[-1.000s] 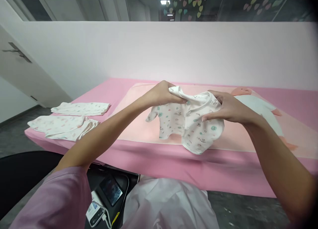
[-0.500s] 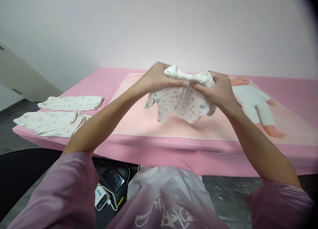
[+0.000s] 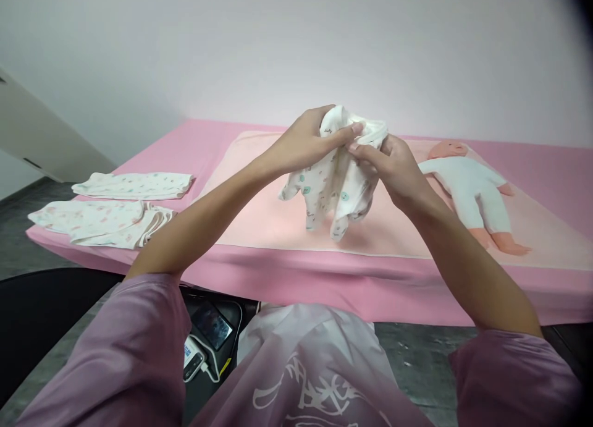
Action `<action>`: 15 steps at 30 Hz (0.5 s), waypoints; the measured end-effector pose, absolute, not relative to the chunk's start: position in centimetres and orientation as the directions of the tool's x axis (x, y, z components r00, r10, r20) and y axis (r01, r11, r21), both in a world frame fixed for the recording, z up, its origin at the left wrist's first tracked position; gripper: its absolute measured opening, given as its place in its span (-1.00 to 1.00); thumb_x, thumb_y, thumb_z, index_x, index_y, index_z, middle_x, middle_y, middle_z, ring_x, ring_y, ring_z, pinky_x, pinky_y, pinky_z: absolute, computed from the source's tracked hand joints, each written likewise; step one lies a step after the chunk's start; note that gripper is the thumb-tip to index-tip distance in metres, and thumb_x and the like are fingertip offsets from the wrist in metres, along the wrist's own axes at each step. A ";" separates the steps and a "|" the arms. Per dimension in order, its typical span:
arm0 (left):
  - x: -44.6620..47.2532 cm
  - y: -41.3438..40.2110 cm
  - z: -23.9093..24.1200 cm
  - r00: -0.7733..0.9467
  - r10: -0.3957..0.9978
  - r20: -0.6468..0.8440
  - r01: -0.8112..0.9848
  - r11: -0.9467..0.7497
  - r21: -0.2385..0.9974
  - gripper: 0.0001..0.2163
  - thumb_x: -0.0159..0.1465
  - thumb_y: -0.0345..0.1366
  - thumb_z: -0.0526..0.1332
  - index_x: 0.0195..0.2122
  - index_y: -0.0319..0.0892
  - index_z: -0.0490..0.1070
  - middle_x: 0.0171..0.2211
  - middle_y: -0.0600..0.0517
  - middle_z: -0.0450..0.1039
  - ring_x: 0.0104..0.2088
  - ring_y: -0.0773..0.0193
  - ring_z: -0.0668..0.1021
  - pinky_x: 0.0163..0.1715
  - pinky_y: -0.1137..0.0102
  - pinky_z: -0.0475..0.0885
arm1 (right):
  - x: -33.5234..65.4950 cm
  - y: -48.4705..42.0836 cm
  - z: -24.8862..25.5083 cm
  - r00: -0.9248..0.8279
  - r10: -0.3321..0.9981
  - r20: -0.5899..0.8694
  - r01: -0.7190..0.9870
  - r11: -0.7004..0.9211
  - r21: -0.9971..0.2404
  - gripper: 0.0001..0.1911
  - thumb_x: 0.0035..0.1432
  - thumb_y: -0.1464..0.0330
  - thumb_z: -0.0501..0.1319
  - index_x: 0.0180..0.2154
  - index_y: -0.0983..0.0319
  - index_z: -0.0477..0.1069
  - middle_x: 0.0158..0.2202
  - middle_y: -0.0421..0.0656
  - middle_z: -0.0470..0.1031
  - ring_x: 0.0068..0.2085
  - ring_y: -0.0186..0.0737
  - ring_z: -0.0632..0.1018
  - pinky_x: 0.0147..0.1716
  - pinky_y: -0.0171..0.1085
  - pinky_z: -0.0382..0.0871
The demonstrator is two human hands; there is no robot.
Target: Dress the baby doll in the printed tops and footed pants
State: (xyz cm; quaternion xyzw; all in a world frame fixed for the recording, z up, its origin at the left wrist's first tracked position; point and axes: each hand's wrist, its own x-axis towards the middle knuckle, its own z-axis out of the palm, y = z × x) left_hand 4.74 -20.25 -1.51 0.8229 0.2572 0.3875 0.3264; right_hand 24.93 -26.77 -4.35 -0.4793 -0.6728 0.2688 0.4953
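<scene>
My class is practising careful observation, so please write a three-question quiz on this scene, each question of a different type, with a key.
1. True or false: the left hand and the right hand both hold the patterned shirt.

2. In this view, where does the doll lie in relation to the patterned shirt?
A) To its left
B) To its right
C) Underneath it

3. Fill in the colour: the cover beneath the folded clothes is ____.

Key: 1. True. 2. B. 3. Pink.
</scene>
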 end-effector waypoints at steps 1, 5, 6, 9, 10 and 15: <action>4.7 -20.5 -1.5 0.566 0.684 0.460 0.182 -0.648 0.739 -0.50 0.28 0.23 0.40 -0.09 -0.11 0.45 -0.15 -0.03 0.51 0.07 -0.10 0.64 -0.03 0.16 0.56 | 24.8 -27.3 -4.2 -0.082 0.912 0.403 0.376 0.403 -0.834 -0.50 0.27 -0.11 0.34 0.00 0.12 0.52 -0.09 -0.09 0.62 0.04 0.11 0.63 -0.04 -0.01 0.62; 4.7 -21.5 -1.3 0.500 0.734 0.460 0.236 -0.627 0.743 -0.44 0.23 0.29 0.41 0.00 -0.04 0.44 -0.09 0.01 0.47 0.07 -0.06 0.65 -0.12 0.23 0.56 | 24.4 -28.9 -3.9 -0.146 0.890 0.431 0.383 0.453 -0.805 -0.35 0.24 -0.18 0.36 0.20 0.01 0.44 0.06 -0.09 0.58 0.17 0.19 0.58 0.04 0.05 0.60; 4.7 -21.7 -1.3 0.488 0.739 0.464 0.240 -0.625 0.743 -0.43 0.21 0.28 0.43 0.02 -0.02 0.43 -0.08 0.02 0.46 0.08 -0.06 0.65 -0.13 0.24 0.55 | 24.3 -29.2 -4.0 -0.154 0.877 0.456 0.373 0.479 -0.795 -0.32 0.24 -0.18 0.36 0.23 0.00 0.41 0.09 -0.10 0.57 0.18 0.18 0.58 0.07 0.06 0.60; 4.7 -22.5 -0.8 0.504 0.742 0.441 0.241 -0.612 0.753 -0.41 0.17 0.19 0.51 0.06 -0.02 0.40 -0.07 0.01 0.44 0.06 -0.06 0.65 -0.13 0.23 0.55 | 23.9 -29.4 -4.2 -0.181 0.832 0.525 0.330 0.554 -0.764 -0.35 0.28 -0.18 0.34 0.23 -0.02 0.35 0.12 -0.12 0.54 0.17 0.09 0.58 0.11 0.02 0.60; 4.7 -22.7 -0.6 0.514 0.744 0.427 0.244 -0.604 0.758 -0.41 0.17 0.15 0.52 0.06 -0.03 0.39 -0.07 0.01 0.44 0.04 -0.05 0.64 -0.13 0.23 0.55 | 23.9 -29.4 -4.2 -0.187 0.824 0.535 0.324 0.566 -0.758 -0.38 0.29 -0.17 0.33 0.21 -0.02 0.35 0.11 -0.13 0.53 0.15 0.06 0.59 0.11 0.00 0.61; 4.9 -22.9 0.0 0.500 0.743 0.445 0.290 -0.627 0.723 -0.50 0.22 0.02 0.50 0.02 -0.06 0.35 -0.10 -0.01 0.44 -0.01 0.01 0.62 -0.13 0.24 0.52 | 24.2 -28.7 -3.7 -0.188 0.853 0.487 0.408 0.519 -0.751 -0.41 0.26 -0.21 0.34 0.12 -0.03 0.37 0.09 -0.14 0.54 0.11 0.08 0.60 0.03 0.03 0.63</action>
